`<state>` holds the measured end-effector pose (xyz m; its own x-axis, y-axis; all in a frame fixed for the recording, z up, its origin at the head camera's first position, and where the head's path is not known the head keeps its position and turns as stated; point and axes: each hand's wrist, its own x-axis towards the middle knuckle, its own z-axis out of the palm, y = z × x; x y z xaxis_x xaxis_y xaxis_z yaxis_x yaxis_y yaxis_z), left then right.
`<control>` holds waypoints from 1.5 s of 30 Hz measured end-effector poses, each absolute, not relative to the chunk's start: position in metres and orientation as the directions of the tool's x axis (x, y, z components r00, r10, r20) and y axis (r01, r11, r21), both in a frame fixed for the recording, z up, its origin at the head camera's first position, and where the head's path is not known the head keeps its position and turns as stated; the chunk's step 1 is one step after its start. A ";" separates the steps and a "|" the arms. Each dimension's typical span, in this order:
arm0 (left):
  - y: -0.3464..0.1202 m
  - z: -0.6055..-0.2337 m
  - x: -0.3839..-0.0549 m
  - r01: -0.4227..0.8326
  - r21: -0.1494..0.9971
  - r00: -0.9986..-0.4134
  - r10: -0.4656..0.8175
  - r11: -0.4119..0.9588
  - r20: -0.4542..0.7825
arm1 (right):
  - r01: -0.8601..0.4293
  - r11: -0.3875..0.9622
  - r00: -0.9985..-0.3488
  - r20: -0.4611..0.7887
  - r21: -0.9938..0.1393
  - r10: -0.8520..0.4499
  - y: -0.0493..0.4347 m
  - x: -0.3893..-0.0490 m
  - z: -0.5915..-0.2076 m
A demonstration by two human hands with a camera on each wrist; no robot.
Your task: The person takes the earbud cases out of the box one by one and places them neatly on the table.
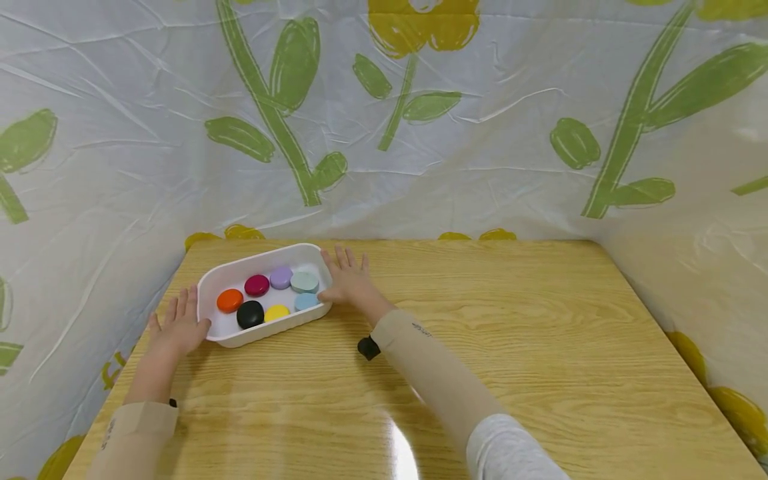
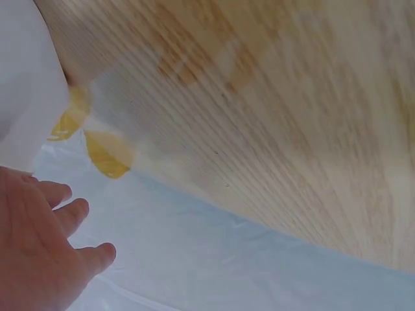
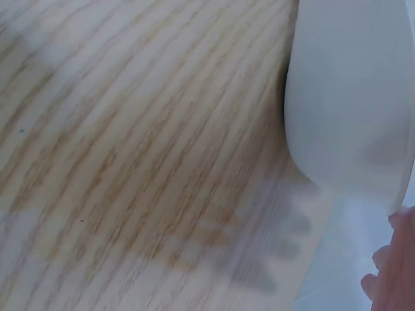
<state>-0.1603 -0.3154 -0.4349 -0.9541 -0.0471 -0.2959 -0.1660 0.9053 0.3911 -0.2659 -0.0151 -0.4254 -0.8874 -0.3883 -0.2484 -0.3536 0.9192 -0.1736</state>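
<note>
A white plastic tray (image 1: 273,328) stands slightly tilted in line on the far left of the table. Smooth rounded pieces lie in it: an orange one (image 1: 230,301), a crimson one (image 1: 257,285), a lavender one (image 1: 281,277), a pale mint one (image 1: 305,283), a light blue one (image 1: 306,302), a yellow one (image 1: 277,313) and a larger black one (image 1: 250,314). My left hand (image 1: 179,327) is at the tray's left end, fingers spread and thumb by the rim. At the right end, my right hand (image 1: 351,283) has its fingers extended, the thumb at the rim.
The wood-grain table (image 1: 510,347) extends to the right of the tray. A white sheet (image 1: 492,133) printed with yellow flowers and green leaves hangs behind it and along both sides. A black wrist piece (image 1: 369,347) shows under the right forearm.
</note>
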 end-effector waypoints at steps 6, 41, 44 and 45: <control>-0.315 -0.436 -0.158 -0.172 0.380 -0.956 -0.061 0.909 -0.287 | -0.356 0.922 -0.892 -0.240 -0.150 -0.383 -0.012 -0.275 -0.431; -0.317 -0.443 -0.141 0.026 0.293 -0.989 0.068 0.956 -0.134 | -0.311 0.929 -0.932 -0.126 -0.202 -0.339 0.006 -0.178 -0.443; -0.317 -0.446 -0.136 0.057 0.280 -0.990 0.090 0.958 -0.107 | -0.310 0.927 -0.931 -0.133 -0.211 -0.341 0.009 -0.166 -0.444; -0.317 -0.447 -0.134 0.066 0.278 -0.990 0.097 0.958 -0.099 | -0.307 0.926 -0.931 -0.134 -0.219 -0.340 0.010 -0.162 -0.444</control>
<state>-0.1341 -0.3173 -0.4473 -0.9904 0.0971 -0.0987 0.0662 0.9582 0.2784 -0.1616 0.0105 -0.4440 -0.9307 -0.3402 -0.1344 -0.3070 0.9262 -0.2189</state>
